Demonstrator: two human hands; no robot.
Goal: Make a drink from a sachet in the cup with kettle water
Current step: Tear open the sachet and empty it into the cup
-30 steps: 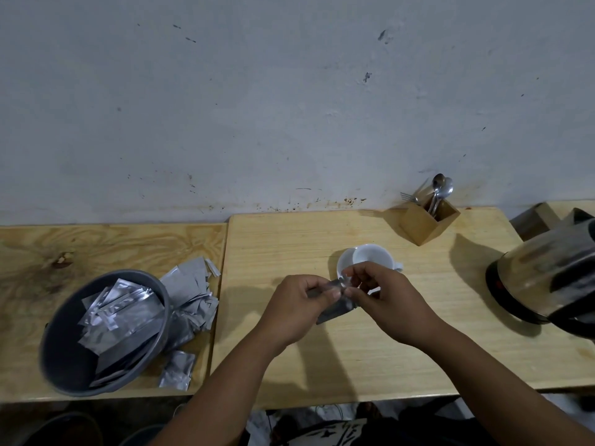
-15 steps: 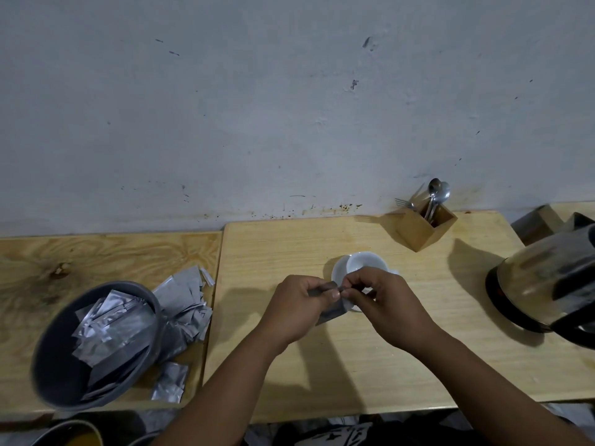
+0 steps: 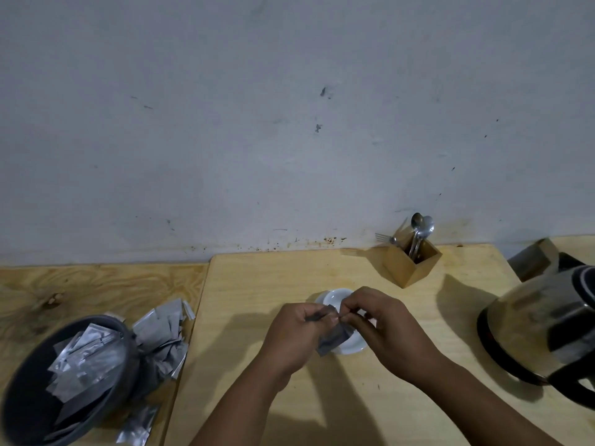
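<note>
Fingertips of the left hand point(image 3: 294, 333) and right hand point(image 3: 386, 329) are pinched shut on the top edge of a silver sachet point(image 3: 333, 336), held over the white cup point(image 3: 338, 299) mid-desk; the kettle point(image 3: 541, 329) is seen at the desk's point(image 3: 257, 284) right edge.

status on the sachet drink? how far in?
Early. Done: one sachet has been picked and sits between both hands over the white cup. In hand: left hand and right hand pinch its top edge, as if tearing; whether it is open yet cannot be told. Left: empty it into the cup, pour from the kettle, probably stir with a spoon.
</note>
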